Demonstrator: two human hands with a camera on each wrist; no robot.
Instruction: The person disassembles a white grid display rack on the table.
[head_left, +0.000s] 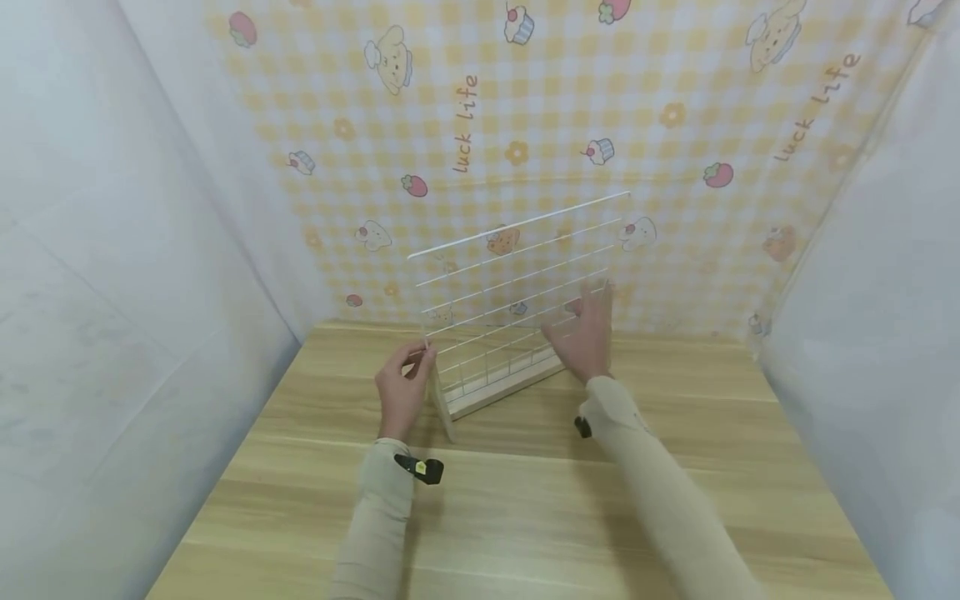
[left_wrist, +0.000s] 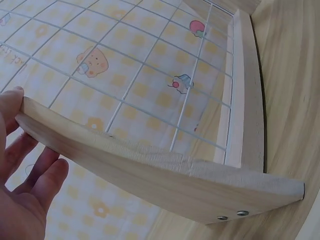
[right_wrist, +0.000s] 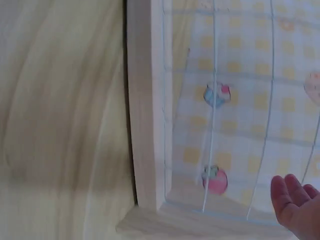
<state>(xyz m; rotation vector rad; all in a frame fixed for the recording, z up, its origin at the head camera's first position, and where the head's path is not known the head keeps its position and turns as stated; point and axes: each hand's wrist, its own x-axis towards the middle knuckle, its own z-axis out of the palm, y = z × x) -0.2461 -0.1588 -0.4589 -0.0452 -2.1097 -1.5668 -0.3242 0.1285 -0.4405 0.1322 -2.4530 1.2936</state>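
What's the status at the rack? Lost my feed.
Left hand grips the wooden side post. Right hand open against the white wire grid rack. Light wooden table: nothing blocking.

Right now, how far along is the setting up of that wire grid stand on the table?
Done: the wire grid already sits in its wooden base rail, upright on the table. In hand: the left hand pinches the wooden side piece, which is already screwed to the rail, while the right hand lies open against the grid. Left: letting go; whether it stands alone cannot be told.
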